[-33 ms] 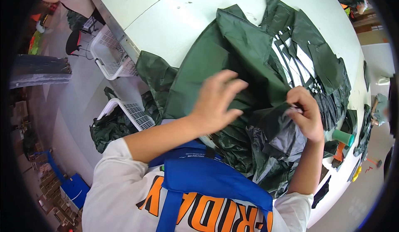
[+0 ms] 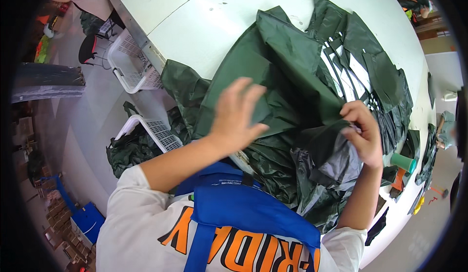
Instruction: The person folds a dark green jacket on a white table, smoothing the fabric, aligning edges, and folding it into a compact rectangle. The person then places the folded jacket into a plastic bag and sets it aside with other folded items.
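Fabric (image 2: 285, 72), dark green with a slight sheen, sweeps up across the pale table (image 2: 195, 33) in a tall fold right in front of the person! Over on its right edge, the right hand (image 2: 363, 133) has thumb and index finger pinched narrow on the border, green folds running away to the left of the fingertips and a crumpled grey section (image 2: 339, 162) bunching just below. And the left hand (image 2: 236, 116)? Fingers wide, blurred, nothing in the grip, with green spread behind and beyond them; whether they brush it, I can't tell. Past the right hand, a stack of green pieces with white strips (image 2: 348, 72) fans out, a green spool (image 2: 403, 162) nearby, while 2 white baskets (image 2: 157, 134) sit off the table's left side.
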`<state>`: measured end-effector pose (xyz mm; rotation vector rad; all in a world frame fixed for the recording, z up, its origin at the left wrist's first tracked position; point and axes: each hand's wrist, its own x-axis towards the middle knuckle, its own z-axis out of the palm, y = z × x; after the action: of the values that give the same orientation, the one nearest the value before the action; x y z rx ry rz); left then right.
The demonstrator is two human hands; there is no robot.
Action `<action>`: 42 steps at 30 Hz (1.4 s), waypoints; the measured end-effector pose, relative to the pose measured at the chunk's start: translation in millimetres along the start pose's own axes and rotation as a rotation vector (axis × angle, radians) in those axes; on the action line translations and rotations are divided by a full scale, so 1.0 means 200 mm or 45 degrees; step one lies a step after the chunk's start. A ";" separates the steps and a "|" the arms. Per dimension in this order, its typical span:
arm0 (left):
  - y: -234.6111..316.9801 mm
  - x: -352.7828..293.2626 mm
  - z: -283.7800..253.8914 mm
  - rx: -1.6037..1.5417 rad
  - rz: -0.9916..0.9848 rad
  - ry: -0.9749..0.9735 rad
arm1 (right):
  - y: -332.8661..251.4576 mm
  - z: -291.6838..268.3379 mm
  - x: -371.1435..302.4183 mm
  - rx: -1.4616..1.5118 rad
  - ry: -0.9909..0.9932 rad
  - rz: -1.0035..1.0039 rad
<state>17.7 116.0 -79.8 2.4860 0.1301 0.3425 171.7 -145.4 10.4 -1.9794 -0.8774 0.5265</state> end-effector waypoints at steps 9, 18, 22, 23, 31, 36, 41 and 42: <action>-0.50 -0.10 -0.35 -0.603 -0.691 -1.073 | 0.29 -0.43 -0.22 0.840 0.597 0.133; -0.62 1.07 -0.49 0.186 0.216 0.506 | 0.54 -0.76 -0.32 0.678 1.220 0.217; -0.65 0.39 -0.36 0.059 -0.134 0.221 | 0.60 -0.73 -0.43 0.778 1.091 0.266; -0.72 0.23 -0.28 -0.048 -0.311 0.287 | 0.55 -0.68 -0.44 0.778 1.168 0.299; -0.81 -0.51 0.06 -1.489 -1.747 0.541 | 0.34 -0.43 -0.23 0.547 0.827 0.349; -0.85 -0.28 -0.03 -1.427 -1.486 0.353 | 0.35 -0.38 -0.22 0.515 0.829 0.334; -0.81 0.27 -0.39 -1.899 -0.678 0.421 | 0.39 -0.48 -0.23 0.514 1.040 0.305; -1.02 0.37 -0.43 -1.991 -0.590 0.411 | 0.38 -0.53 -0.25 0.526 1.022 0.270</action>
<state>62.2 341.5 -119.2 0.8131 0.3776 0.4013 237.1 -269.3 2.4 -1.6766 -0.0490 -0.0074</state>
